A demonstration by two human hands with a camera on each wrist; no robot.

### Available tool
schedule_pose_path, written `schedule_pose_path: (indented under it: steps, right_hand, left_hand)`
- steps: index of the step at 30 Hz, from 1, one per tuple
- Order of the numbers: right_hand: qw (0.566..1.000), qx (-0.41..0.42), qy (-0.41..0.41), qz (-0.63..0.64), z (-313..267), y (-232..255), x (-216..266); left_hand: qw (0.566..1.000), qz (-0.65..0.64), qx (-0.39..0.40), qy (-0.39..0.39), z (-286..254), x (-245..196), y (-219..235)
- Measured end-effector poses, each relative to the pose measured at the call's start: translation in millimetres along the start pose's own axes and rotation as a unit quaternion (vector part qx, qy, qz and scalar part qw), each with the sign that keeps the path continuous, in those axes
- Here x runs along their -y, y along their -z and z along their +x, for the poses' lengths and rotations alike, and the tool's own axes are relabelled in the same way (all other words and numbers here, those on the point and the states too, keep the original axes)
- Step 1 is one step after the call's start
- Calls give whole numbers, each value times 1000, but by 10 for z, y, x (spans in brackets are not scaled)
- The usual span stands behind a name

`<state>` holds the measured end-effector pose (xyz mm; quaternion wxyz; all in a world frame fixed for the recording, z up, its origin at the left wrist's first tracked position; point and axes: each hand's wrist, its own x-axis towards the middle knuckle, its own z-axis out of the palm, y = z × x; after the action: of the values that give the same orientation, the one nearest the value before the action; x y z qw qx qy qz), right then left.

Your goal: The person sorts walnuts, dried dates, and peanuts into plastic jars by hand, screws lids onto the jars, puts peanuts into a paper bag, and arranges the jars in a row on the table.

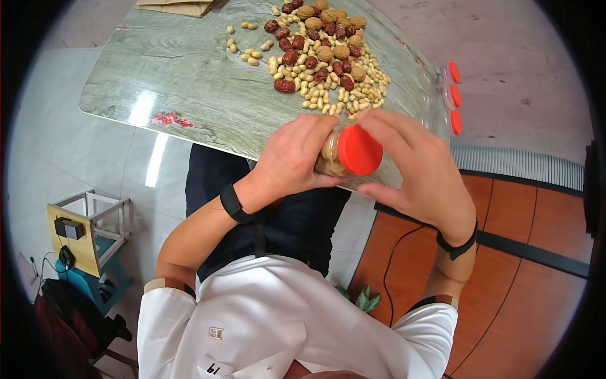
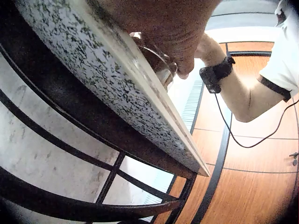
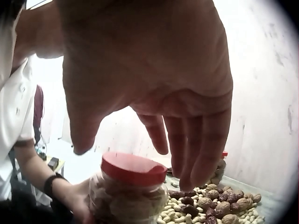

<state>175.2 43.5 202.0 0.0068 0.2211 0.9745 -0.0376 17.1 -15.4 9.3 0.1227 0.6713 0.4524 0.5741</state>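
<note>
A clear jar (image 1: 329, 165) with a red screw lid (image 1: 361, 150) stands near the front edge of the table. My left hand (image 1: 284, 151) grips the jar from its left side, thumb in front and fingers behind. Light brown pieces fill the jar (image 3: 126, 203), seen through its wall in the right wrist view. Over the lid (image 3: 134, 169) hovers my right hand (image 3: 154, 79), its thumb and fingers spread apart with a gap to the lid. The left wrist view catches only part of the jar (image 2: 161, 67) below the hand, beside the table edge.
Behind the jar, a pile of peanuts (image 1: 363, 95), walnuts (image 1: 324, 53) and red dates (image 1: 285, 86) spreads over the table (image 1: 189, 76). Several clear jars with red lids (image 1: 456, 96) line the right edge. Brown paper (image 1: 173, 6) lies at the far left. A stool (image 1: 88, 230) stands on the floor.
</note>
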Motion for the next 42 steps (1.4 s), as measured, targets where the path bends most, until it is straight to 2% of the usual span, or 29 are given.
schedule_pose_path:
  steps: [1,2,4,5,7,8,10,14,16,20,22,29,31,35,37,38,40,42]
  right_hand:
    - [998,-15,58,-11,-4,1,-21]
    - [998,-15,55,-11,-24,-14,-2]
    - [999,23,-35,-7,-55,-59,66]
    - [999,22,-36,-7,-47,-44,96]
    - [986,102,-122,-48,5,10,141]
    - [987,101,-119,-48,9,10,127]
    - [1000,-27,-5,9,4,2,70]
    - [999,2,14,-30,-24,-67,96]
    - [982,97,-153,-51,14,-48,215]
    - [996,36,-84,1,4,-5,149]
    - [1000,-15,2,-6,-36,-64,104]
    - [996,23,-81,40,-79,-123,100]
    - [991,-15,-66,119,-87,-162,47]
    - [975,-41,-85,199,-98,-529,-10]
    - [951,-100,-105,271,-76,-730,-72]
    - [951,-103,-108,272,-51,-770,-84]
    - [905,-147,-137,375,-20,-824,-104]
    - [912,-143,-140,359,18,-822,-99]
  left_hand:
    - [1000,-1,2,0,-2,-2,-8]
    - [1000,-3,4,-1,-1,-8,-9]
    - [1000,0,1,2,5,-16,1]
    - [1000,0,2,1,3,-25,3]
    - [1000,9,5,8,2,-25,13]
    - [1000,12,3,8,0,-24,20]
    - [1000,6,9,4,4,-16,20]
    - [1000,8,-3,-6,-2,-6,-8]
    - [1000,10,10,6,-9,2,5]
    - [1000,9,12,9,-6,-12,33]
    - [999,4,29,21,-22,-10,16]
    - [999,10,30,28,-41,0,-4]
    - [1000,0,3,5,-13,1,-11]
    - [1000,-9,7,1,-20,25,-7]
    - [999,-19,7,47,-48,52,-1]
    - [999,-19,10,45,-56,76,-6]
    - [996,-57,-11,74,-52,119,-28]
    - [991,-96,-5,95,-35,115,-23]
